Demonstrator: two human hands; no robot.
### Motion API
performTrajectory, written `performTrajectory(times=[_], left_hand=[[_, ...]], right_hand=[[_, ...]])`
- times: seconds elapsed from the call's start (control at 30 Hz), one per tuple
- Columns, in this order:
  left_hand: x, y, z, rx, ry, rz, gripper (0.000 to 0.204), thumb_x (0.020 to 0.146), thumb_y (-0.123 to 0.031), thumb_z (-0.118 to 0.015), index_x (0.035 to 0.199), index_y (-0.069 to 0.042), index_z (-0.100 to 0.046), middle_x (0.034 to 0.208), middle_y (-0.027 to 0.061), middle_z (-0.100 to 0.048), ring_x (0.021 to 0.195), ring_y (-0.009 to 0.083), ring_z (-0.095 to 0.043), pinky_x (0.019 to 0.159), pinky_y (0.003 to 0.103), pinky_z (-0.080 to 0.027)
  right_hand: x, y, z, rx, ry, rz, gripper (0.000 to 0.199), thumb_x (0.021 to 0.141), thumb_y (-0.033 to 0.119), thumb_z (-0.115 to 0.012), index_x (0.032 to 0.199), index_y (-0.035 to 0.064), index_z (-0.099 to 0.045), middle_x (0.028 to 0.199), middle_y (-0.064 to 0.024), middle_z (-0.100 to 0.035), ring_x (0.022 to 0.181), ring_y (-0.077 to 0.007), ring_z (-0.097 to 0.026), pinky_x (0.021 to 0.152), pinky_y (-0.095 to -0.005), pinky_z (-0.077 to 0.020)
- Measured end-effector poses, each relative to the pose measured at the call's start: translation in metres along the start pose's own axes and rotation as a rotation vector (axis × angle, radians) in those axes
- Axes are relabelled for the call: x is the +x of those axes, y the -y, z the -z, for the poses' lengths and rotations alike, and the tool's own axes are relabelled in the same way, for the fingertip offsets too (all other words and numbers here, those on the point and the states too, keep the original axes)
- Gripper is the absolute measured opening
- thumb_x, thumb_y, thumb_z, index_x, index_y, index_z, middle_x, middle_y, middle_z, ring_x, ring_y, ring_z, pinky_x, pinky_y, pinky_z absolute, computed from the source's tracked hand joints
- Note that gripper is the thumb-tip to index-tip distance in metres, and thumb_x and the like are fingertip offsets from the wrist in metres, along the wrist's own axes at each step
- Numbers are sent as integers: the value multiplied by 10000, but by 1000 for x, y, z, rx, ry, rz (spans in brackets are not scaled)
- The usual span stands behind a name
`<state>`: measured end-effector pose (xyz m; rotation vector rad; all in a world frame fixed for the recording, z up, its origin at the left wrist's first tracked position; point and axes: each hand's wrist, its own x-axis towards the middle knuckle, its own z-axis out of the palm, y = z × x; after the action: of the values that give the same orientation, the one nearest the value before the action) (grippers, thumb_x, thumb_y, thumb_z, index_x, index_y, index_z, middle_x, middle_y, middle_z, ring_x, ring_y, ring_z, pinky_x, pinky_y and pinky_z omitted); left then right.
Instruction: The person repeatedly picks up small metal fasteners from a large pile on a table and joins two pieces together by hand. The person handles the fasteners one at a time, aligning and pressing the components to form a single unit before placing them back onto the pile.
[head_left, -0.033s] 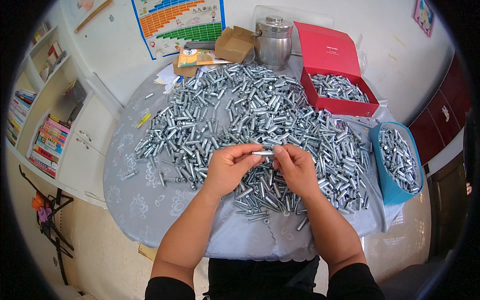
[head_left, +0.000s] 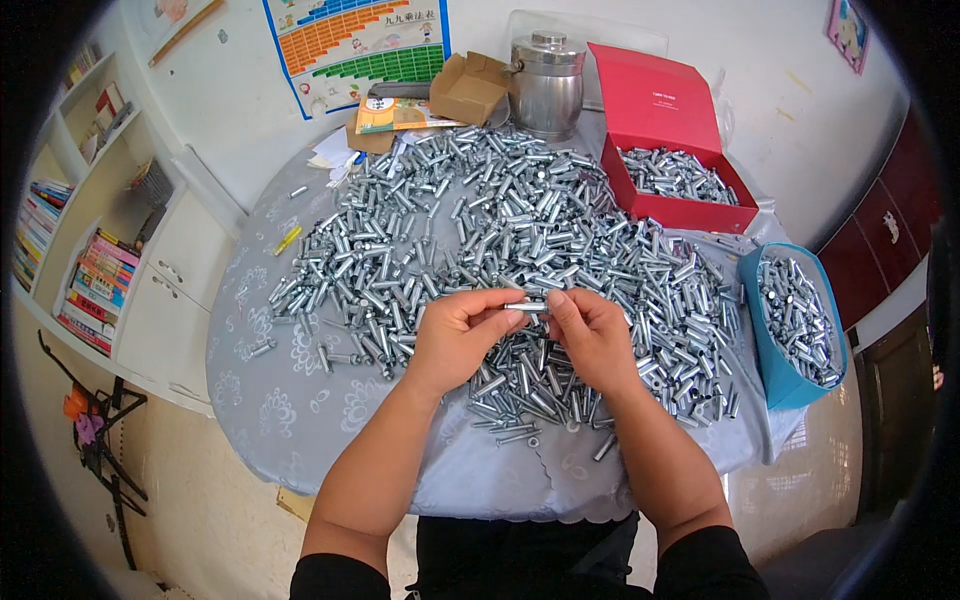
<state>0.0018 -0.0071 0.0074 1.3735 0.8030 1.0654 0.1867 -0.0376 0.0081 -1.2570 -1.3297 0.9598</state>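
Observation:
Between my two hands, a shiny metal expansion bolt [head_left: 526, 307] lies level over the near middle of the pile. My left hand [head_left: 455, 335] pinches its left end between thumb and fingers. At the other end my right hand [head_left: 597, 340] is closed, thumb and fingertips at the bolt's tip. The fingers hide both ends. Beneath and around the hands spreads a wide heap of similar silver bolts and sleeves [head_left: 510, 230], lying in all directions. A few loose washers [head_left: 534, 442] rest near the table's front edge.
An open red box [head_left: 690, 212] of bolts stands at the back right, and a blue bin [head_left: 775, 370] of them at the right edge. Behind the heap are a steel pot [head_left: 547, 95] and a small cardboard box [head_left: 468, 90]. A yellow tool [head_left: 288, 240] lies left on the grey tablecloth [head_left: 240, 330].

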Motion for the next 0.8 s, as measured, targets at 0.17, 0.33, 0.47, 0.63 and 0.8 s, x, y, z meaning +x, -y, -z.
performTrajectory(times=[0.17, 0.33, 0.47, 0.63, 0.8], left_hand=[[-1, -1, 0, 91, -3, -19, 217, 898, -31, -633, 1094, 60, -653, 927, 118, -703, 807, 156, -695, 711, 244, -552], [-1, 4, 0, 46, 20, -18, 191, 907, -41, -627, 1069, 54, -660, 898, 116, -697, 772, 159, -696, 681, 256, -565], [0, 1, 0, 7, 22, 45, 187, 920, -63, -618, 1061, 56, -654, 874, 114, -693, 756, 165, -694, 670, 262, -570], [0, 1, 1, -69, 21, 69, 198, 942, -104, -598, 1047, 56, -647, 856, 109, -687, 720, 172, -690, 653, 263, -569], [2, 2, 5, -84, -6, 62, 214, 948, -129, -592, 1059, 46, -644, 841, 115, -683, 702, 181, -687, 640, 277, -574]], right_hand=[[2, -3, 3, -43, 39, -57, 386, 966, 310, -572, 748, -2, -634, 597, 11, -541, 539, -62, -456, 497, -241, -363], [3, -4, 4, 23, 63, -140, 384, 966, 311, -575, 741, 4, -625, 594, 15, -531, 534, -52, -445, 487, -227, -354], [4, -3, 4, 54, 89, -137, 327, 981, 266, -557, 783, 14, -622, 589, 39, -505, 512, -35, -421, 467, -207, -330], [3, -6, 4, 107, 112, -41, 198, 972, 198, -570, 927, 14, -625, 672, 24, -548, 530, -28, -443, 482, -187, -354], [1, -1, -3, 199, 48, 90, 160, 958, 151, -580, 1040, 18, -615, 801, 1, -615, 549, -29, -478, 494, -178, -387]])
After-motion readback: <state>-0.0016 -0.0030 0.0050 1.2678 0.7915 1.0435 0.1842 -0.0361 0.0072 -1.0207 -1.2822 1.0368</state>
